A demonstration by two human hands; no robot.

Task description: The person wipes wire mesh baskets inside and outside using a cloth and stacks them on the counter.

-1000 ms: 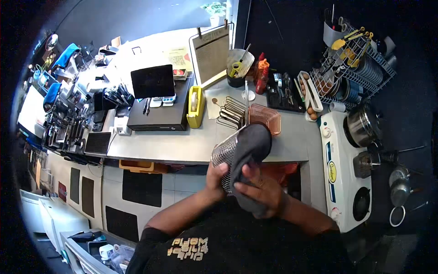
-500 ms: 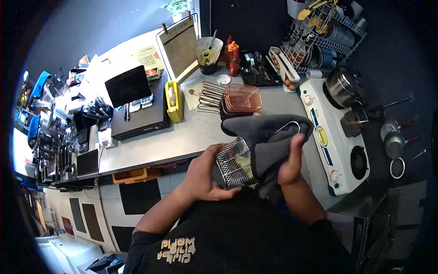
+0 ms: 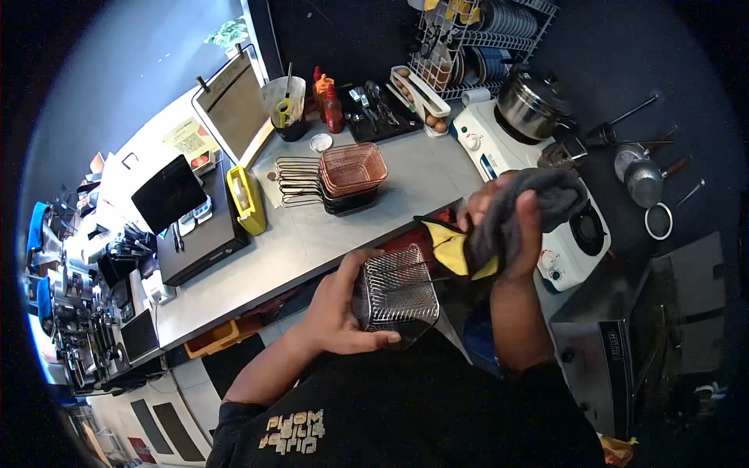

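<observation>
Farthest left of the nearer things, a black screen (image 3: 169, 195) stands next to a yellow tape dispenser (image 3: 246, 203) on the counter (image 3: 429, 171), and right of these a stack of mesh baskets (image 3: 353, 166) sits with its wire handles pointing left. Below the stack, the left hand (image 3: 335, 312) clasps a silver wire basket (image 3: 406, 300) by its left side, fingers curled at the far edge and thumb laid along the near one. That basket is held off the counter, just in front of the person's dark shirt (image 3: 374, 405). Its right part, draped in cloth a moment ago, now shows bare mesh, so the drying or wiping contact there seems broken. Thin dark wires run across it and out to the right, probably its handle, so it appears to point toward the cloth, with the long axis of basket and handle together lying roughly left to right; where the wires end is unclear. Apart from the mesh, the grey cloth (image 3: 546, 199) is bunched in the right hand (image 3: 520, 261), thumb and fingers closed around its folds, yellow underside showing. Behind it, the white stove (image 3: 562, 261) is partly covered from view.
</observation>
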